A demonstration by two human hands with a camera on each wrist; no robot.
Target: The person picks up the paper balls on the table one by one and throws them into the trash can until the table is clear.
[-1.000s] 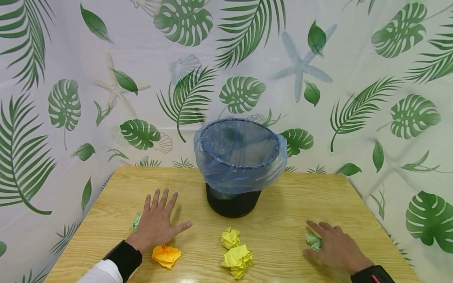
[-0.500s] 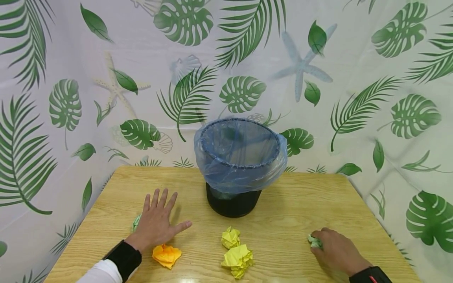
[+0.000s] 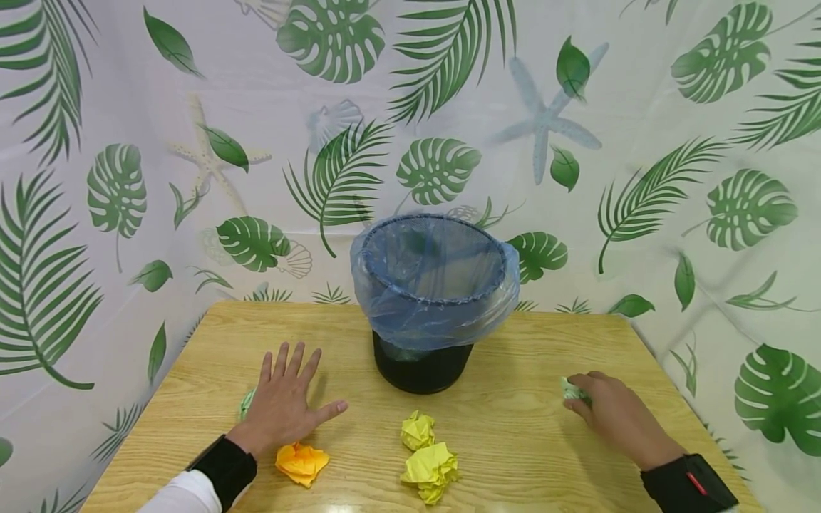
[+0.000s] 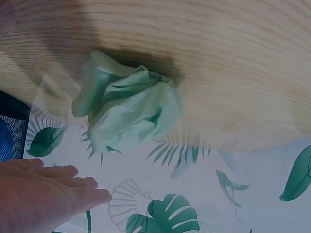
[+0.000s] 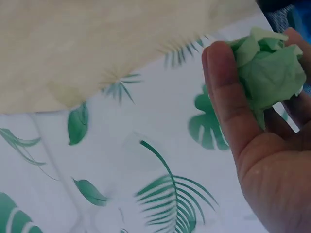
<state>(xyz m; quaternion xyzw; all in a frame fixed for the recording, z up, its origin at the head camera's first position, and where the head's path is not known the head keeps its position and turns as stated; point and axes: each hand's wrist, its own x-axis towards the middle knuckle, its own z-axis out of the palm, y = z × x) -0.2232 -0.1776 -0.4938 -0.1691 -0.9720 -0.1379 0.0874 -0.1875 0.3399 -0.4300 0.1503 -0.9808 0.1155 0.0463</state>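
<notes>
My right hand (image 3: 618, 417) grips a crumpled light green paper ball (image 5: 272, 70) between fingers and thumb, above the right side of the table. In the head view only a bit of that ball shows past the fingertips. My left hand (image 3: 285, 402) is spread out with straight fingers over the left side and holds nothing. Beside it lies a second green paper ball (image 4: 133, 102), mostly hidden behind the hand in the head view. An orange crumpled paper (image 3: 301, 464) lies near the left wrist. Two yellow paper balls, a smaller one (image 3: 418, 431) and a larger one (image 3: 431, 472), lie front centre.
A black bin (image 3: 420, 370) lined with a translucent blue bag (image 3: 436, 324) stands at the back middle of the wooden table (image 3: 513, 456). A leaf-patterned cloth (image 3: 449, 92) hangs behind the table and along its sides.
My right hand has closed its fingers round the green paper ball and moved it up off the table, away from me. The left hand has stayed in place.
</notes>
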